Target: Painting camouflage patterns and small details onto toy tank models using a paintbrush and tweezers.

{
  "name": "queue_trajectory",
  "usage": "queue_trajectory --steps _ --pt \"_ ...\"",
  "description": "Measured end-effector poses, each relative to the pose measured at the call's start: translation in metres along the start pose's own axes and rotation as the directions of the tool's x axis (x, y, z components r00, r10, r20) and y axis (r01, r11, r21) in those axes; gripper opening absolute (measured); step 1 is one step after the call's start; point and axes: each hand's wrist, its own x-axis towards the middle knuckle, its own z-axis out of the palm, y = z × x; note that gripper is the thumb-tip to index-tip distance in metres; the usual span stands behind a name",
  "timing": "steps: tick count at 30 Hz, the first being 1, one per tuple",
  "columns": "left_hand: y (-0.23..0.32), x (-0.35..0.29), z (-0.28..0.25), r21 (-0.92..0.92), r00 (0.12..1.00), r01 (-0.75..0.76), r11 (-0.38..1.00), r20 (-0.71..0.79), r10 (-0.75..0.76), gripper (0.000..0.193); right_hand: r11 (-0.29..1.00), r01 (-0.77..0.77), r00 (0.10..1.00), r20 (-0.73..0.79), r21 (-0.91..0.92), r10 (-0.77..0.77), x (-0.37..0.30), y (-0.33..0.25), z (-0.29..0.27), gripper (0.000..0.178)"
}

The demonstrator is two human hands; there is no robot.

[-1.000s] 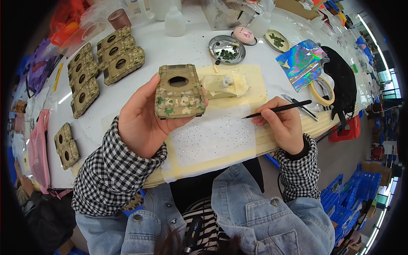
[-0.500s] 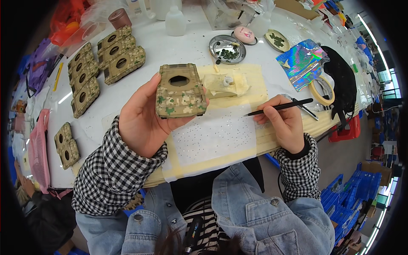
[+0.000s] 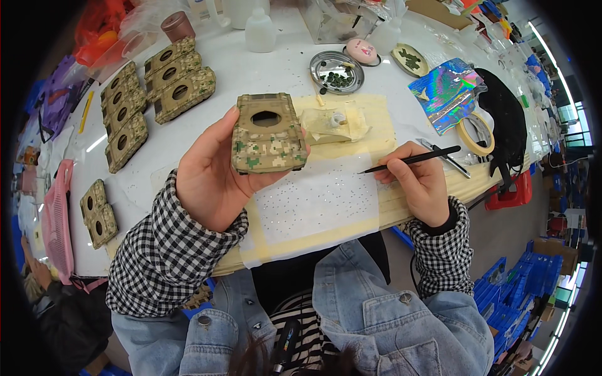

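Observation:
A camouflage-patterned model tank hull with an oval hole in its top is held up by my left hand, thumb on its left side and fingers beneath. My right hand pinches a thin black pen-like tool, its fine tip pointing left over a white sheet strewn with tiny dark specks. The tip is apart from the hull. Just behind the hull, a small whitish cup stands on a masking-taped pad.
More camouflage hulls stand in rows at the left, with two smaller ones nearer. At the back are a round metal dish of dark green bits and a white bottle. A tape roll and iridescent sheet lie right.
The hull in my left hand has shifted very slightly to the right. My right hand and the black tool have hardly moved.

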Motion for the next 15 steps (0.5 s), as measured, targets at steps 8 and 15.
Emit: queue_trajectory --steps 8,15 --pt "-0.0001 0.0 -0.0027 -0.005 1.0 -0.005 1.0 0.002 0.005 0.053 1.0 -0.008 1.0 -0.02 0.02 0.009 -0.0002 0.0001 0.0015 0.017" --pt "0.0001 0.0 -0.0021 0.001 1.0 -0.005 1.0 0.004 0.005 0.053 1.0 -0.006 1.0 -0.006 0.014 0.006 -0.0003 0.0009 0.0003 0.017"
